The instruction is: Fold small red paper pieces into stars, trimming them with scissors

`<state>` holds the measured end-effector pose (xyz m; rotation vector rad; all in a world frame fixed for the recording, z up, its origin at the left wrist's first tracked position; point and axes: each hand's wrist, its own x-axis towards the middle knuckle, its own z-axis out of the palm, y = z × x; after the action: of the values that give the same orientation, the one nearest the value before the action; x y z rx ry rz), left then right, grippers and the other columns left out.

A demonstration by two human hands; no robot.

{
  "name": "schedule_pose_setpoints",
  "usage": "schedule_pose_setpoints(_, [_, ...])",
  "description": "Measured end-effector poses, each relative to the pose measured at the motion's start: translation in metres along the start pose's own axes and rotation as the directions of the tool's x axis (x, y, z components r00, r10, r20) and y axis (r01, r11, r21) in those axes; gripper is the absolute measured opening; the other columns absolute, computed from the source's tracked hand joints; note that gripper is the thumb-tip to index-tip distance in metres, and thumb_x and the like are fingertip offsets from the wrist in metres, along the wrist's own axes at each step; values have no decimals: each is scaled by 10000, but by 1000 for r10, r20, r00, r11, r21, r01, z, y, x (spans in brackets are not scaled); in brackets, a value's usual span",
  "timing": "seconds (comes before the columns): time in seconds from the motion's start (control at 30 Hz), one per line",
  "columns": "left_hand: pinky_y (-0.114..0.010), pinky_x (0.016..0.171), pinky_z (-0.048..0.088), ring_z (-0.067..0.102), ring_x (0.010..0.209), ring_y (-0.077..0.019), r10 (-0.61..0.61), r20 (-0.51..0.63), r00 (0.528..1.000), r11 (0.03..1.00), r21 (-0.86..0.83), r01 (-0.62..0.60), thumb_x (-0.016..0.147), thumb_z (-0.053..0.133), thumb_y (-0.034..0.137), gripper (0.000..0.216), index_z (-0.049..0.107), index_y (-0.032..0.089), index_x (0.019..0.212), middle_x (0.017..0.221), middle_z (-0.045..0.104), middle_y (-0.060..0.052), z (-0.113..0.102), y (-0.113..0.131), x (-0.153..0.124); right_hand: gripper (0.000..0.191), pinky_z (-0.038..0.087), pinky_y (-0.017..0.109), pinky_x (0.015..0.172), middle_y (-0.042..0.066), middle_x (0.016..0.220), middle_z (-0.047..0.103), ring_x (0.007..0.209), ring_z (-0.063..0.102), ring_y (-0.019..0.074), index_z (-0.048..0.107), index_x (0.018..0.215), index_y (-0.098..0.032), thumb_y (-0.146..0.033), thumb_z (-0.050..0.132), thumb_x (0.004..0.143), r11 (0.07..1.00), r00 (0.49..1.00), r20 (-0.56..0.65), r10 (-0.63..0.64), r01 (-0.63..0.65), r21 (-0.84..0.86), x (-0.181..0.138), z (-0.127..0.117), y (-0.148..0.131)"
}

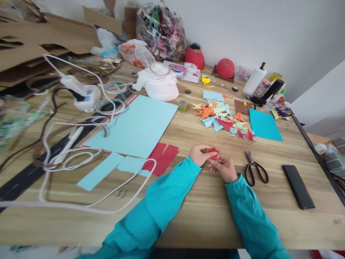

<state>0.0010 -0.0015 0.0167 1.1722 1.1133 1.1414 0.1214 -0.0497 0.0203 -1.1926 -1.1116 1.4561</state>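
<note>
Scissors (256, 169) & black phone (298, 186) at right; lg blue sheet (137, 126) left; origami pile (223, 118) behind.

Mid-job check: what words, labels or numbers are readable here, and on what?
Nothing is legible.
Plastic bag: red print, too blurred.
Power strip: blue label, too small.
Packet by the wall: print too small.
Table, near right corner: small mark, unreadable.
Red paper in left hand and right hand: no print visible.
</note>
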Motion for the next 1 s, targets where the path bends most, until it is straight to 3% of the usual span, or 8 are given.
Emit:
schedule_pose_setpoints(0.37, [-224, 484, 417, 497, 491, -97, 19, -9, 1000, 1000, 9, -18, 503, 735, 330, 291, 683, 123, 700, 565, 635, -17, -1, -1, 2, 273, 457, 188, 379, 10, 532, 648, 395, 564, 96, 552, 672, -151, -410, 640, 669, 999, 998, 54, 15, -13, -36, -1, 0, -1])
schedule_pose_setpoints(0.57, [-208, 434, 372, 473, 452, -86, 6, -31, 999, 1000, -7, -7, 506, 731, 346, 269, 672, 126, 649, 506, 596, 5, -2, 0, 3, 342, 384, 164, 303, 2, 445, 615, 322, 518, 89, 476, 577, -163, -464, 585, 700, 994, 998, 58, 36, -30, -106, -3, 3, 1])
schedule_pose_setpoints(0.73, [-200, 392, 333, 432, 404, -71, -8, -39, 999, 1000, -19, 7, 558, 695, 395, 288, 648, 119, 625, 449, 542, 22, -1, 0, 2, 349, 379, 155, 318, -3, 436, 605, 318, 504, 73, 505, 586, -154, -467, 549, 733, 992, 997, 78, 25, -16, -123, -4, 3, 3])
schedule_pose_setpoints(0.87, [-199, 415, 350, 447, 434, -72, -9, 0, 1000, 999, -42, 9, 562, 697, 384, 279, 651, 117, 628, 489, 567, 13, 0, 0, 0, 312, 427, 174, 351, 3, 492, 630, 361, 541, 88, 535, 658, -154, -455, 552, 738, 997, 999, 54, -3, 7, -80, -3, 4, 1])
schedule_pose_setpoints(1.0, [-212, 468, 395, 497, 485, -94, -8, 115, 993, 998, -64, 16, 585, 685, 374, 268, 664, 112, 641, 528, 604, -6, 0, 0, -2, 294, 414, 171, 323, -4, 471, 621, 339, 528, 89, 539, 679, -155, -444, 577, 721, 998, 1000, 15, -5, 6, -69, -2, 4, 1])
